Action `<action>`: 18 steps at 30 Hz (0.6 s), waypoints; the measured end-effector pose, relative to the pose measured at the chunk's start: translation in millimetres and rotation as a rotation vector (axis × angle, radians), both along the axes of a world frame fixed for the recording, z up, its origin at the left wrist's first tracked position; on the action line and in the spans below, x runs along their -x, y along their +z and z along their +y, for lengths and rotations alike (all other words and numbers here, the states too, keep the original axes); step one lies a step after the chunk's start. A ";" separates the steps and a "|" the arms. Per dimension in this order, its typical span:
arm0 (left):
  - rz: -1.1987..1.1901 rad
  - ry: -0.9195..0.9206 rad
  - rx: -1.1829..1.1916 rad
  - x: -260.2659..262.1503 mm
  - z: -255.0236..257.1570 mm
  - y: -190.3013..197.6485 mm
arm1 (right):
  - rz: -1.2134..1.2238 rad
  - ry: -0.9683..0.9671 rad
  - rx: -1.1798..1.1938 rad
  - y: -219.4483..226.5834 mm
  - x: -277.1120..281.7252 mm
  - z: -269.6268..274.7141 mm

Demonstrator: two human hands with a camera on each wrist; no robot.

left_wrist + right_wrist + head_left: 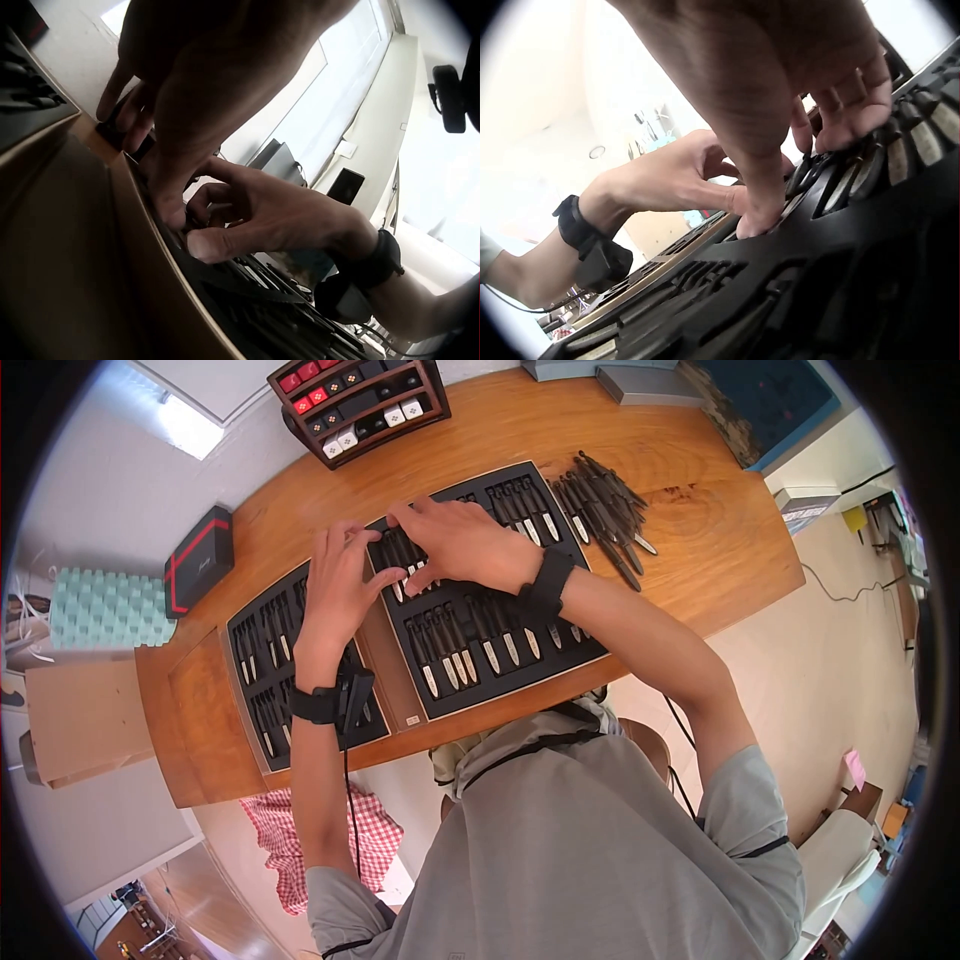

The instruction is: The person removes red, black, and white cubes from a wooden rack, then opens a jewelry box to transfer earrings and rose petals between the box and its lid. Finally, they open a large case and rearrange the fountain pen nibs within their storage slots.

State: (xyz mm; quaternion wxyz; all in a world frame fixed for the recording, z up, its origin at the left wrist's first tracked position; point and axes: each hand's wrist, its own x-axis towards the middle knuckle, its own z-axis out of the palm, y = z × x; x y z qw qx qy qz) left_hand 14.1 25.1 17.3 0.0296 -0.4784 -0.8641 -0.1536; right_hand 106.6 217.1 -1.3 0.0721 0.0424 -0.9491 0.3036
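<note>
Both hands work at the upper left of the right black tray (470, 700), which holds small knives (458, 660) with dark handles and pale blades in slots. The left hand (335, 590) is bent over the tray's left edge, its thumb reaching toward the right thumb. Spread and slightly bent, the right hand (470, 545) rests over the upper row. In the right wrist view, the right hand (757, 82) touches the tray with its thumb and has its fingertips at dark handles; the left hand (667, 180) meets it near the thumb. Whether either hand pinches a knife is hidden.
Another filled tray (370, 735) lies on the left. A pile of loose knives (605, 510) sits right of the trays. Behind stand a wooden rack (360, 405) and a black box with red ribbon (200, 560). The wooden table (700, 550) ends close to the person.
</note>
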 end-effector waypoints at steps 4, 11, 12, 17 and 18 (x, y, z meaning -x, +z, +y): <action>-0.048 0.019 -0.038 -5.1 -0.1 -0.2 | 0.064 -0.001 0.046 -3.0 -2.8 -0.1; 0.001 0.015 -0.033 -2.4 -5.0 -6.3 | 0.062 -0.010 0.055 -2.5 -4.4 -0.1; 0.001 0.015 -0.032 -1.4 -5.4 -6.2 | 0.050 -0.010 0.052 -2.2 -4.2 0.1; 0.055 -0.002 0.053 0.7 -2.7 -1.3 | 0.062 -0.009 0.042 -7.7 -1.3 1.1; 0.056 -0.004 0.054 0.2 -2.1 -0.1 | 0.053 -0.010 0.040 -8.3 -1.2 1.2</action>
